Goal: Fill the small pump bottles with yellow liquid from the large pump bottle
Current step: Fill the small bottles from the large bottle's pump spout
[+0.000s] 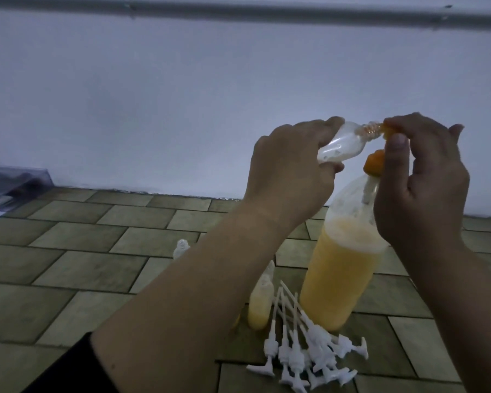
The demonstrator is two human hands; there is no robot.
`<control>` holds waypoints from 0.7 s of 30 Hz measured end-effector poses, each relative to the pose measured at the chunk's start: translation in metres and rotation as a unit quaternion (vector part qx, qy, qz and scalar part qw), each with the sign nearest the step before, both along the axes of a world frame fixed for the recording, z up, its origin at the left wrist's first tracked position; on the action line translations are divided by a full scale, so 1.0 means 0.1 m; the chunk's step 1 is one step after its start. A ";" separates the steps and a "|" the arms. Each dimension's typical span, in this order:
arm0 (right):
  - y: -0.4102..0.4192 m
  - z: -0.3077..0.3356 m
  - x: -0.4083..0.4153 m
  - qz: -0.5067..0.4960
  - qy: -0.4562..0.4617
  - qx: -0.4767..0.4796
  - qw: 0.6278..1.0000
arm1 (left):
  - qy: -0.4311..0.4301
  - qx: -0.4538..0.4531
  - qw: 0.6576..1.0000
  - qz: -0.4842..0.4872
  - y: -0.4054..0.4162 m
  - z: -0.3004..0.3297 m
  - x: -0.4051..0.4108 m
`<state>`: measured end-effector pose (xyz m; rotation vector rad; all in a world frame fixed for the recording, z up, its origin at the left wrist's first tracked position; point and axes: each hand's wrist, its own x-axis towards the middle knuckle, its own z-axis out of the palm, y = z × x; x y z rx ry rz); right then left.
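From the head camera, your left hand (292,165) wraps around a small clear bottle (145,144), tilted so its neck points right, and it looks empty. Your right hand (420,182) has thumb and fingertips pinched together on the orange nozzle (387,131) that meets the bottle's threaded mouth. Below stands the large pump bottle (342,268), upright on the floor and well over half full of yellow liquid, its orange pump head (373,163) just under your fingers.

The small bottle is probably thin, light plastic that dents if squeezed, so hold it around the belly, gently. The large one likely weighs a good deal and may be slick where liquid has run; steady it by the shoulder when pumping.

A small filled bottle (260,304) stands just beside the large one, next to a heap of white pump tops (306,353). Another empty bottle (182,248) shows past your left forearm.

All of it rests on a tiled floor (77,265) of greenish bricks meeting a pale wall (182,95). The light is dim. A dark box (12,185) sits at far left.
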<state>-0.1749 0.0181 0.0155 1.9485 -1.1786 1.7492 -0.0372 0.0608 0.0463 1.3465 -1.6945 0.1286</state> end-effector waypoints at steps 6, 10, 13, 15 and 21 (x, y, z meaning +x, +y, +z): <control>-0.01 -0.06 0.00 0.008 0.011 0.018 1.000 | -0.003 0.024 1.000 0.002 -0.02 -0.06 0.04; 0.05 0.03 0.00 0.018 0.017 0.002 1.000 | -0.004 0.005 1.000 -0.002 0.02 0.04 0.07; 0.00 0.01 0.02 0.006 0.007 0.001 1.000 | -0.002 0.000 1.000 -0.001 0.01 0.02 0.04; -0.03 -0.05 0.03 0.001 0.009 0.005 1.000 | -0.003 0.012 1.000 0.007 -0.02 -0.03 0.05; 0.00 -0.02 0.00 0.034 0.014 0.012 0.999 | 0.001 0.032 0.999 0.002 0.00 -0.04 0.06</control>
